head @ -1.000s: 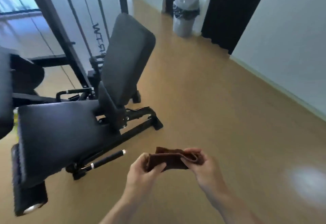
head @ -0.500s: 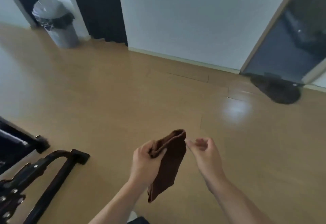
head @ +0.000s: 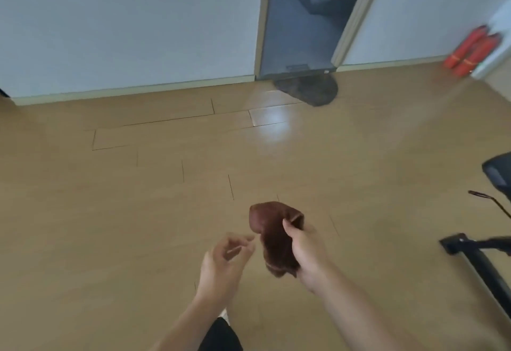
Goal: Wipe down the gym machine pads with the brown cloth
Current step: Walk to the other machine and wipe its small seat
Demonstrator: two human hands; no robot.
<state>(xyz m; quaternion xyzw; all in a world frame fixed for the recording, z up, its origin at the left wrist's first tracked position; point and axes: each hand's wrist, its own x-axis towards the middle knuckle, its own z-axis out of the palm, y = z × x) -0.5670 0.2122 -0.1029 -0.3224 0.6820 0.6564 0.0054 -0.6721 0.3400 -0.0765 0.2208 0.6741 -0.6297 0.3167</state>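
One soft, crumpled brown cloth (head: 273, 240) hangs pinched in the right hand (head: 307, 251); at its nine o'clock, the left hand (head: 224, 265) curls loosely, holding nothing.

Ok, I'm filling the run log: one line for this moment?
right hand: grips brown cloth | left hand: holds nothing, fingers loosely curled | pads: out of view | wiping: not under way
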